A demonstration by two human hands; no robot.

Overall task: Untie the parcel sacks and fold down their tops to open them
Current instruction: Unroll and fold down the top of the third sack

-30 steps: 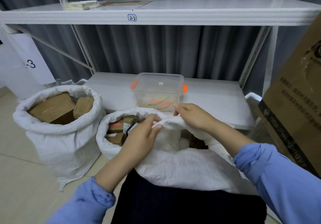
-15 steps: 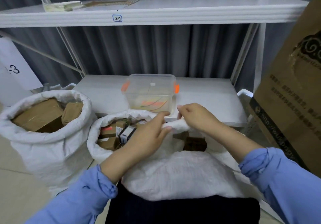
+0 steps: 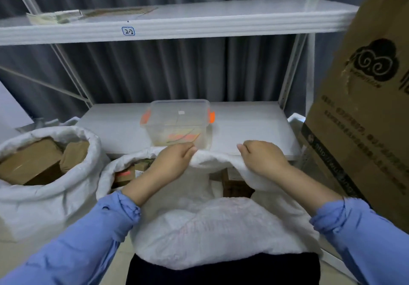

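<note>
The left hand [image 3: 174,163] and right hand [image 3: 261,160], close together a moment ago, have moved apart along the far rim of the nearer sack [image 3: 210,225] at 6 o'clock, stretching its mouth open for folding. Both sets of fingers [image 3: 188,149] curl tight, pinching the rim cloth.

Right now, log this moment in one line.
left hand: grips near sack rim; right hand: grips same rim; near sack: open, fold unfinished; left sack: open, top folded down

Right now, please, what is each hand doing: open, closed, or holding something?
Left hand: closed, gripping the far rim of the sack.
Right hand: closed, gripping the same rim.
</note>
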